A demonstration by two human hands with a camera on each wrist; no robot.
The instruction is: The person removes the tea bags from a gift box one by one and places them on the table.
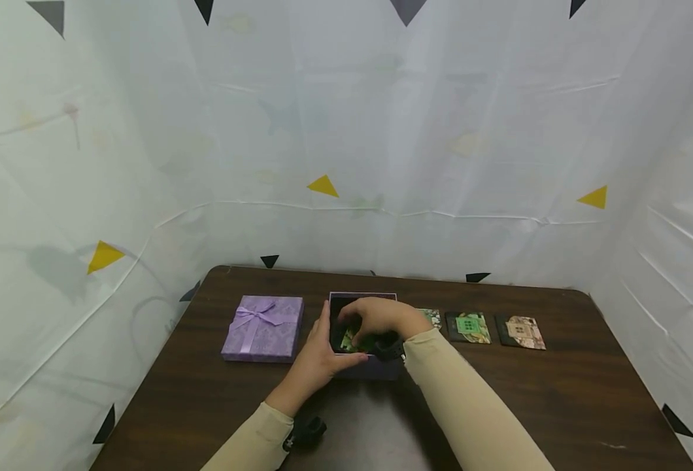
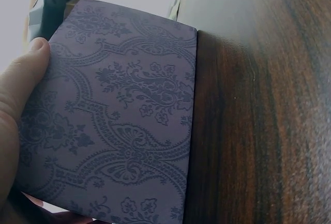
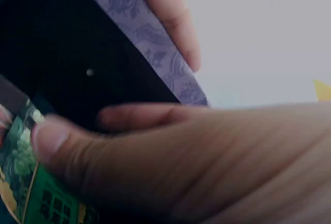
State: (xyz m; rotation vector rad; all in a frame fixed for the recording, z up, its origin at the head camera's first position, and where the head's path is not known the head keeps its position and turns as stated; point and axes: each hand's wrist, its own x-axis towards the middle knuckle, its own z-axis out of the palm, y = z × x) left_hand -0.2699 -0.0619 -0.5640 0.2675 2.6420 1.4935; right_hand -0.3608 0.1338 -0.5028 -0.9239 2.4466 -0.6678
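An open purple patterned gift box (image 1: pixel 370 371) with a dark inside stands at mid table. My left hand (image 1: pixel 314 360) grips its near left corner, thumb along the front and fingers up the left side. In the left wrist view the box's patterned wall (image 2: pixel 129 110) fills much of the picture. Inside the box, my right hand (image 1: pixel 382 316) pinches a flat green printed packet (image 3: pixel 23 162) with thumb and fingers. Part of that packet is hidden by the hand. The box's purple rim (image 3: pixel 150 43) rises beside my right fingers.
A purple lid with a ribbon bow (image 1: pixel 262 329) lies left of the box. Right of it lie a packet partly behind my right arm (image 1: pixel 431 317), a green packet (image 1: pixel 469 327) and a beige floral one (image 1: pixel 522 331). White curtains (image 1: pixel 382 131) surround the brown table (image 1: pixel 558 392).
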